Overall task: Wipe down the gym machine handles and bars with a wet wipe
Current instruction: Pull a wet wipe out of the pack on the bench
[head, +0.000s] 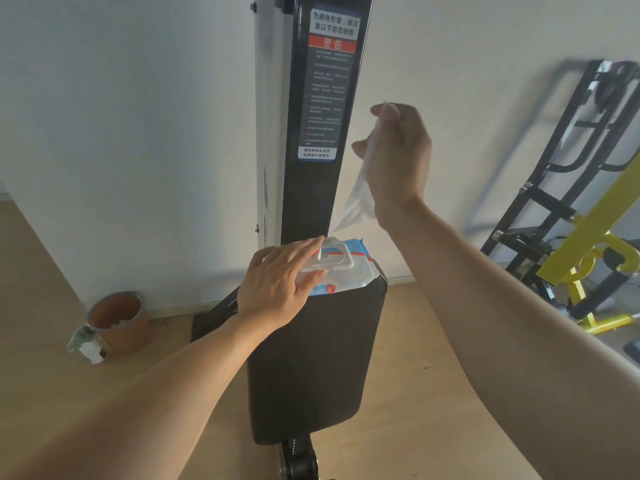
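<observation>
A blue-and-white pack of wet wipes (349,271) lies at the far end of the black padded seat (311,368) of a gym machine, its white lid flipped up. My left hand (280,285) presses flat on the pack's near side. My right hand (394,157) is raised above the pack, pinching a white wet wipe (356,195) that stretches down to the pack's opening. The machine's black upright post (322,188) with a warning label rises just behind the pack.
A brown pot (119,320) and a small glass jar (88,344) stand on the wooden floor at the left by the white wall. A black and yellow gym frame (568,237) leans at the right.
</observation>
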Demonstrator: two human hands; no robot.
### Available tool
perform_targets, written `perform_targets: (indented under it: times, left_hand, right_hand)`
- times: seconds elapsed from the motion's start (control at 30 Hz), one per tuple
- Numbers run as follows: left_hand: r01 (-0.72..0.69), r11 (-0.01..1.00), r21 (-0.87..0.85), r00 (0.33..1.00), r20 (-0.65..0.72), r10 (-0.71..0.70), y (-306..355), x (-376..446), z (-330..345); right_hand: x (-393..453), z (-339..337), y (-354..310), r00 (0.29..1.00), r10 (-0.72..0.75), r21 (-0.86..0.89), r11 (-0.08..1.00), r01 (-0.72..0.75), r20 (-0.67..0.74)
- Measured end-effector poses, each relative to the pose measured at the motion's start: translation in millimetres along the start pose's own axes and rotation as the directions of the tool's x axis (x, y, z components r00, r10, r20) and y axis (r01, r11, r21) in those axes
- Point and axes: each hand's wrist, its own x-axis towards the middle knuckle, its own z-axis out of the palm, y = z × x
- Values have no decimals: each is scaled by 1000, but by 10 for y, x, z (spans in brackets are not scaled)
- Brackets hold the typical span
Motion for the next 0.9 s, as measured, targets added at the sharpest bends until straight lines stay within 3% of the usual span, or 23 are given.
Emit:
perform_targets:
  times: [0.07, 0.13, 0.2, 0.27, 0.33, 0.4, 0.5, 0.6, 0.7, 0.9]
  left_hand:
    - [-11, 1000, -5, 1000, -8, 11, -4, 8, -7]
    - [-17, 1000, -1, 1000, -19, 17, -13, 21, -9]
    - [-5, 1000, 0, 999, -45, 5, -15, 24, -8]
    - [13, 1000, 0, 997, -72, -12, -15, 22, 3]
    - [35, 999, -18, 996, -77, -36, -26, 13, 23]
    - [51, 998, -32, 995, -83, -53, -51, -6, 45]
    - [76, 996, -36, 995, -68, -78, -78, -13, 70]
    - [89, 995, -36, 993, -77, -92, -90, -12, 89]
    - [106, 994, -14, 991, -80, -107, -96, 5, 104]
    - [103, 995, -14, 990, -95, -104, -91, 2, 120]
  right_hand:
    - [58, -18, 4, 980, 171, -18, 985, -170, 97]
    - [12, -71, 76, 873, 402, -296, 900, -320, 276]
    - [-146, -166, 241, 706, 563, -627, 749, -216, 429]
    - [-333, -231, 409, 604, 619, -722, 684, -102, 501]
    - [-479, -245, 510, 623, 618, -712, 689, -134, 481]
    - [-559, -210, 574, 690, 589, -712, 686, -151, 421]
    - [-610, -180, 704, 771, 532, -816, 577, -26, 351]
    - [-589, -238, 863, 756, 568, -862, 508, -12, 324]
    - [-573, -258, 949, 724, 613, -819, 562, -115, 318]
    - [-614, -237, 971, 772, 565, -866, 498, -40, 290]
